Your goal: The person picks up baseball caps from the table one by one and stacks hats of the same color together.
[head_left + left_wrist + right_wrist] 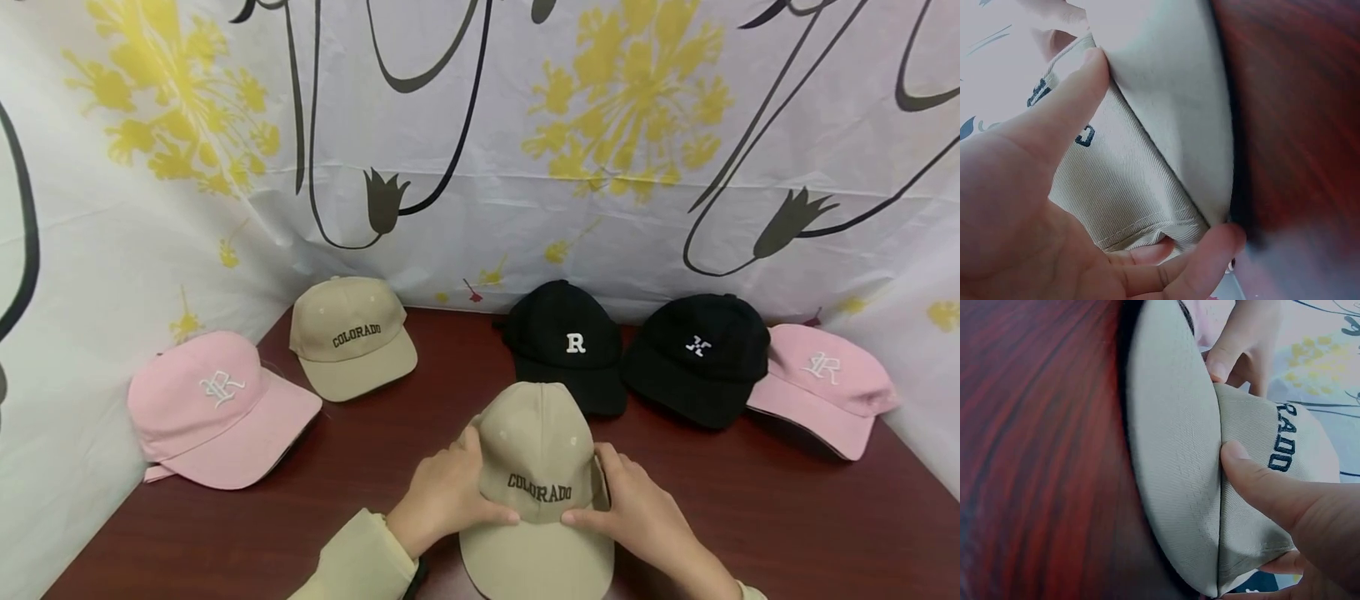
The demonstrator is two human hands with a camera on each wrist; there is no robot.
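Observation:
Front and centre in the head view is a beige baseball cap with dark COLORADO lettering, its brim toward me. My left hand grips its left side, the thumb on the front just above the brim. On the opposite side my right hand holds it the same way, thumb below the lettering. In the left wrist view, the left hand's fingers curl under the cap's edge near the brim. The right wrist view shows the right thumb pressing the seam between crown and brim.
On the dark red table a pink cap and another beige COLORADO cap stand at left. Behind and right are a black R cap, a second black cap and another pink cap. A patterned white cloth hangs behind.

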